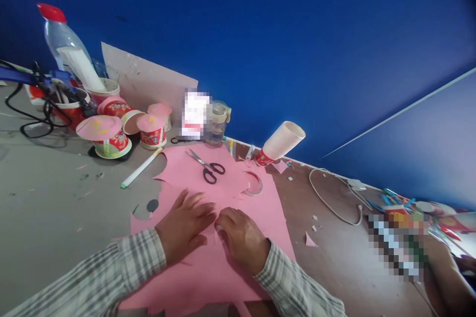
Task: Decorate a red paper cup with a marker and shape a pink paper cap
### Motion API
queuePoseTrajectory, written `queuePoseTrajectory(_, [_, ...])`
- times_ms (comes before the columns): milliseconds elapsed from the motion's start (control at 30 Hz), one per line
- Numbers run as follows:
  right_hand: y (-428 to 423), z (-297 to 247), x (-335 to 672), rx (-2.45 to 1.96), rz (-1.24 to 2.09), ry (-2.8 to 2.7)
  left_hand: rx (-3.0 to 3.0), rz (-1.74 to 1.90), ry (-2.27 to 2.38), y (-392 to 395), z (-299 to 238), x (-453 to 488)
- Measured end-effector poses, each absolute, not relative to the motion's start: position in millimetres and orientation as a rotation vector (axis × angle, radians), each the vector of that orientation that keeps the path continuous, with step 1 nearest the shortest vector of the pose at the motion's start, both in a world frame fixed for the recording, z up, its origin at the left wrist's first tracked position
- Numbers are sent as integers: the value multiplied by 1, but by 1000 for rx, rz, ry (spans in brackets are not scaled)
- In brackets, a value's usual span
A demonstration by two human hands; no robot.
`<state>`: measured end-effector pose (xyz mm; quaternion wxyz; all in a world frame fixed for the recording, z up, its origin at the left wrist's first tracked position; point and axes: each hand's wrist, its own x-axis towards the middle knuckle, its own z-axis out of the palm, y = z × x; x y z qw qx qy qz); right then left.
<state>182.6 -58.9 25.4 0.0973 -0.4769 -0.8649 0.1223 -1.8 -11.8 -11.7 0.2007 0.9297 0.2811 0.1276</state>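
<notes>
A large sheet of pink paper (208, 277) with cut edges lies on the table under both hands. My left hand (186, 225) rests on it, palm down, fingers spread and holding nothing. Close beside it, my right hand (243, 237) has its fingers curled and pressed together at the paper; whatever is between them, if anything, is hidden. Beyond the hands, black-handled scissors (208, 166) lie partly open on another pink piece. To their right is a roll of tape (259, 185). Left of the paper lies a white marker (141, 168) with a green end.
Paper cups with pink tops (111, 143) stand at the back left, near a red-capped bottle (55, 27). A leaning stack of paper cups (280, 141), a clear jar (218, 124) and a white cable (316, 193) are along the blue wall. Another person's arm (446, 270) is at right.
</notes>
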Motion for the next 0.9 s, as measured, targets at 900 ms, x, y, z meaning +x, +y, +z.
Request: queuePoseTrajectory(900, [-58,30,193,-1396,687,-2448,2693,490,810,-12,-16,-2])
